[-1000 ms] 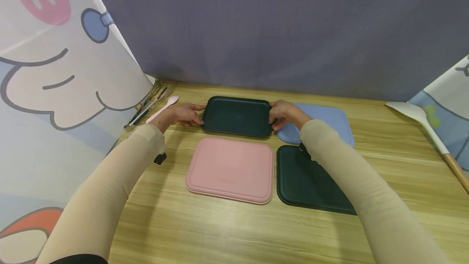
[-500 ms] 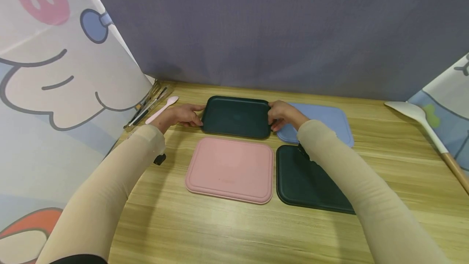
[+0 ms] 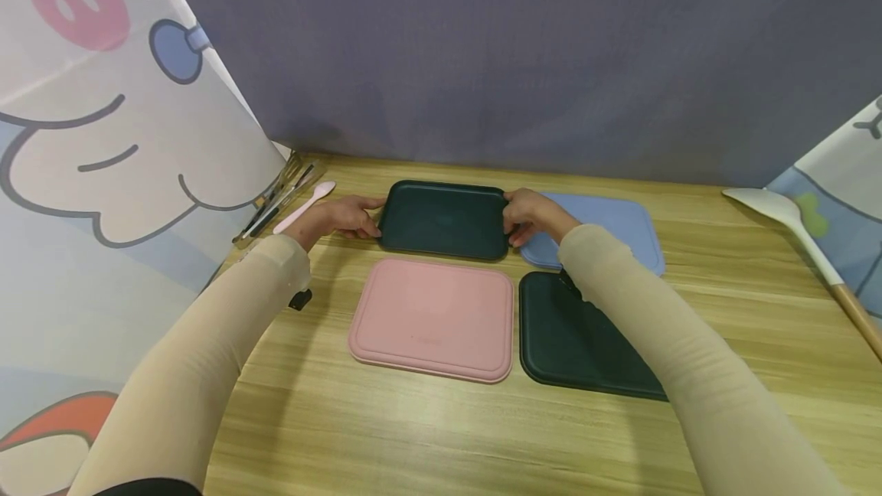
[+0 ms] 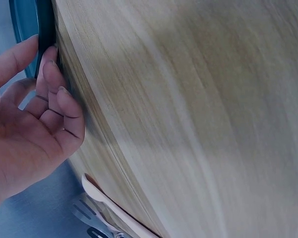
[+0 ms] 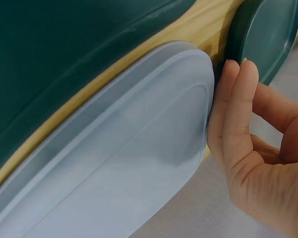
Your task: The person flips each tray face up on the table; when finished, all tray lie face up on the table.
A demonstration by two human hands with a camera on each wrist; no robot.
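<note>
A shallow dark green tray (image 3: 444,220) with a raised rim lies at the back of the wooden table. My left hand (image 3: 347,217) holds its left short side; in the left wrist view the thumb and fingertips meet the tray's edge (image 4: 47,25). At the opposite short side, my right hand (image 3: 529,214) grips the rim between thumb and fingers. The backs of those fingers lie close beside a light blue board (image 5: 139,134), partly covered by the right hand and sleeve. A pink board (image 3: 432,320) is in front of the tray, apart from it.
A second dark green board (image 3: 586,343) lies at front right, partly under my right forearm. Whisk-like utensils (image 3: 279,197) and a pink spoon (image 3: 303,207) are at the back left. A large white spoon with a wooden handle (image 3: 802,236) lies at the right. A grey curtain (image 3: 482,60) hangs behind.
</note>
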